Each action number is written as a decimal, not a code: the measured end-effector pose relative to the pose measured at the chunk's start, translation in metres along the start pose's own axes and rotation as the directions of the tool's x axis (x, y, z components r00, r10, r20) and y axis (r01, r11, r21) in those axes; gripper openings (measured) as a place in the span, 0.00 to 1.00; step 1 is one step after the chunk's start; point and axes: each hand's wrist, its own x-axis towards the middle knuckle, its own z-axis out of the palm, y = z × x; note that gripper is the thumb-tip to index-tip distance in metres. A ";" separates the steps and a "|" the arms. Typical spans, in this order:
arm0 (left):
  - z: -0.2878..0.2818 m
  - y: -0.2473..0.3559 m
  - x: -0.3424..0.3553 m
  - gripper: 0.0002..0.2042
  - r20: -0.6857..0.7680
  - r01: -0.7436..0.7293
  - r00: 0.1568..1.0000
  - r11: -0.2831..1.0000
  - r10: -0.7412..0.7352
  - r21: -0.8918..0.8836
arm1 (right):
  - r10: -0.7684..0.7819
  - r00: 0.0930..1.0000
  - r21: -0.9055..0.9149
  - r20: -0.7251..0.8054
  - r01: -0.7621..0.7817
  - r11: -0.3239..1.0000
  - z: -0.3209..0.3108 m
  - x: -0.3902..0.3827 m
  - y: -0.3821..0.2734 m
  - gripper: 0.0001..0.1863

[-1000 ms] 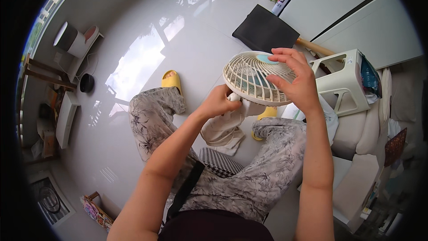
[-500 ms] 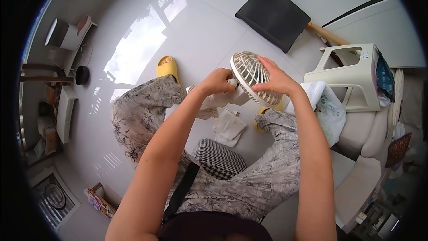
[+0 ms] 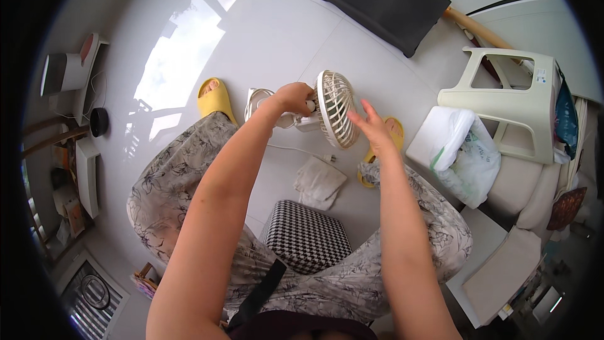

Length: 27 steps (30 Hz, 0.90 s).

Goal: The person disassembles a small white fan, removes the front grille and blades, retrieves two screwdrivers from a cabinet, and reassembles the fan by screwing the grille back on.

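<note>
My left hand (image 3: 296, 99) is closed on the neck of a small white fan, whose round grille (image 3: 336, 110) now stands nearly on edge. The white body (image 3: 261, 104) with a looped part lies behind my left wrist, partly hidden. My right hand (image 3: 376, 127) has its fingers spread at the grille's right side, the tips at or very close to it; I cannot tell if they touch. A white cord with a plug (image 3: 330, 158) lies on the floor below, beside a crumpled pale cloth (image 3: 318, 184).
A houndstooth seat (image 3: 308, 233) lies between my legs. Yellow slippers (image 3: 214, 101) are on my feet. At right are a white plastic stool (image 3: 462, 91), a plastic bag (image 3: 469, 160) and sofa cushions. A black panel (image 3: 384, 3) lies ahead. Low furniture (image 3: 88, 176) lines the left.
The fan has moved away from me and turned from flat to nearly on edge. My right hand has come down and loosened from the grille. The cloth and cord have come into view.
</note>
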 end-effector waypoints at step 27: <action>0.132 0.042 -0.019 0.20 -0.523 -0.134 0.697 0.627 -0.491 -0.767 | 0.069 0.974 -0.528 -0.214 -0.175 0.831 0.052 0.076 0.015 0.59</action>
